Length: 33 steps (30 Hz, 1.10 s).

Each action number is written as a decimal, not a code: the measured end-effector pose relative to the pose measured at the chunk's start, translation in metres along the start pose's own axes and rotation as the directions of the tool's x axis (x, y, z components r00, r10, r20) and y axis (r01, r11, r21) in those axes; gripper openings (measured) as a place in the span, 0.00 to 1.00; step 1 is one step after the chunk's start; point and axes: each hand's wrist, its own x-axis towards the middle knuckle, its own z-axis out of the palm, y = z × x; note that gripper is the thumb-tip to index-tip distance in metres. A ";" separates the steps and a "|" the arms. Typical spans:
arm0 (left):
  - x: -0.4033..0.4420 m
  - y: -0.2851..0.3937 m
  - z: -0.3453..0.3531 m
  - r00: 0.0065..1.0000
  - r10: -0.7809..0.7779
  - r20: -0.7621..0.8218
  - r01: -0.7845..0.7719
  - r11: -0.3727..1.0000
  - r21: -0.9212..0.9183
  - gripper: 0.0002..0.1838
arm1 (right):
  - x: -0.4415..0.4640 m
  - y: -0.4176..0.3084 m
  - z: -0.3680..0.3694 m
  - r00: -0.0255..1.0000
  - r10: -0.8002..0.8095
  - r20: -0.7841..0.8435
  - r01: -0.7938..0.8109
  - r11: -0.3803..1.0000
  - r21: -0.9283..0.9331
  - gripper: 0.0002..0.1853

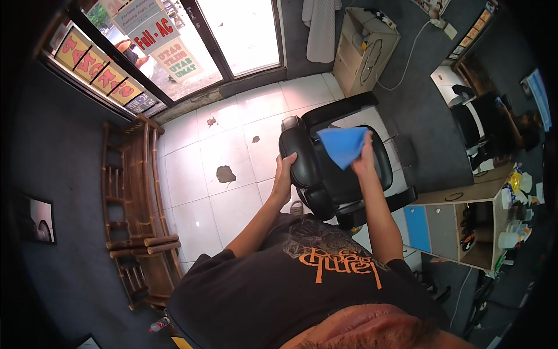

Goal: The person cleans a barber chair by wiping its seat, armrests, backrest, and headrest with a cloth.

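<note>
A black padded barber chair stands in front of me on the tiled floor. My left hand grips the outer edge of its headrest, with the thumb lying over the padding. In my right hand is a blue cloth, pinched at one side and spread out over the seat. The cloth is slightly blurred and hides part of the seat. Whether it touches the chair, I cannot tell.
A bamboo bench runs along the left wall. Glass doors are ahead. A wooden cabinet stands beyond the chair; at right are a counter with bottles and a wall mirror. The floor has broken tile patches.
</note>
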 end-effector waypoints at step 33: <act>0.010 -0.016 -0.019 0.998 0.014 0.054 -0.017 0.999 0.050 0.38 | -0.035 0.078 0.050 0.874 0.399 0.278 -0.301 0.893 -0.335 0.27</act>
